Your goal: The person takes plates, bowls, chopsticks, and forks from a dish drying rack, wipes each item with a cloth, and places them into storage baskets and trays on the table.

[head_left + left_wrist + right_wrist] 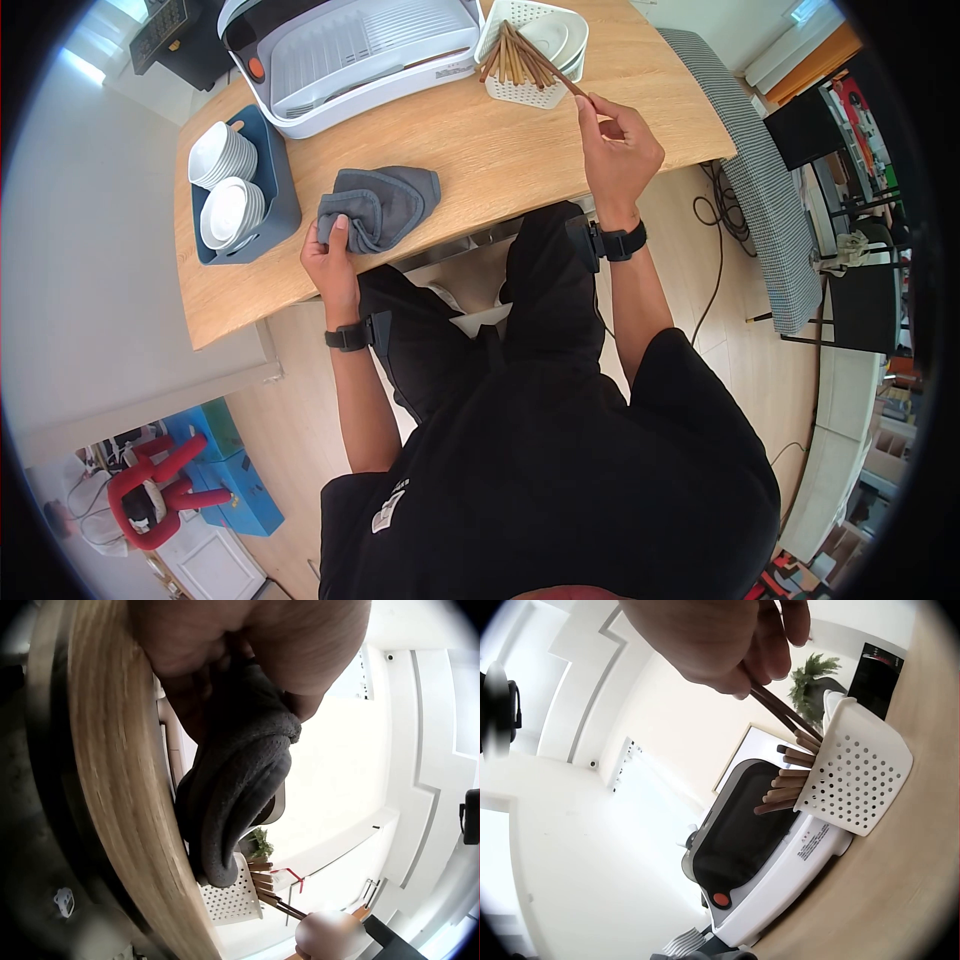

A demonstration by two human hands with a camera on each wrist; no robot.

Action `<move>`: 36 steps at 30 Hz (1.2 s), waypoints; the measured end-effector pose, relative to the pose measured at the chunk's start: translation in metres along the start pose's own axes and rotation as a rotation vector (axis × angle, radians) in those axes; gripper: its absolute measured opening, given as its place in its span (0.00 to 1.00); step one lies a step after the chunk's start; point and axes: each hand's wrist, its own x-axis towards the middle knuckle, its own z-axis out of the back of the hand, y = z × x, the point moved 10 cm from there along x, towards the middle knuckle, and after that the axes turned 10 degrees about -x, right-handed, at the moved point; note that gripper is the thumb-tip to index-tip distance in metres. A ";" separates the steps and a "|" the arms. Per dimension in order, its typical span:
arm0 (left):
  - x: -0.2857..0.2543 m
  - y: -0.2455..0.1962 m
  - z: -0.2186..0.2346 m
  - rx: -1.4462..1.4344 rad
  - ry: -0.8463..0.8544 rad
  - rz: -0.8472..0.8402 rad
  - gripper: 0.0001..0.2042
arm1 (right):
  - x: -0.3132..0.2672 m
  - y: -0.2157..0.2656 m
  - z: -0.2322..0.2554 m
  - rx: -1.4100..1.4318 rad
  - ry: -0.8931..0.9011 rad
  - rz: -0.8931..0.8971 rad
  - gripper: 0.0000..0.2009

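In the head view my left hand [332, 262] grips a dark grey cloth [385, 205] near the table's front edge; the left wrist view shows the folded cloth [240, 780] bunched in the fingers. My right hand [618, 150] pinches the ends of dark brown chopsticks [560, 75], whose other ends reach into a white perforated basket [528, 94]. Lighter wooden chopsticks [512, 62] lean over the basket's rim, beside white plates [560, 40]. From the right wrist, the pinched chopsticks [784, 712] slant down into the basket [862, 769].
A blue-grey bin [270, 225] at the table's left holds stacked white bowls [232, 212]. A white dish rack with a ribbed tray [370, 50] stands at the back. Right of the table [480, 150] is a checkered-covered bench [765, 200], with black cables on the floor.
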 end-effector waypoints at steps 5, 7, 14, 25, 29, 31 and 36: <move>0.001 0.000 0.000 0.006 -0.002 -0.018 0.06 | -0.003 -0.004 0.003 -0.023 -0.035 -0.025 0.06; 0.000 -0.001 -0.002 0.007 -0.001 -0.017 0.06 | -0.003 -0.005 0.002 -0.034 -0.022 -0.035 0.06; 0.001 -0.002 -0.001 0.013 0.006 -0.021 0.07 | -0.002 -0.004 -0.006 -0.035 0.009 -0.002 0.07; 0.000 -0.002 -0.002 0.010 0.012 -0.025 0.07 | 0.004 -0.002 -0.029 0.035 0.104 0.018 0.07; 0.001 0.001 0.001 0.014 0.007 -0.015 0.07 | 0.007 -0.005 -0.036 0.031 0.130 0.014 0.08; 0.001 0.001 0.001 0.017 0.010 -0.016 0.07 | 0.007 -0.004 -0.040 -0.011 0.152 0.024 0.08; 0.001 -0.002 0.000 0.022 0.000 -0.027 0.08 | 0.006 -0.008 -0.046 0.002 0.158 0.010 0.08</move>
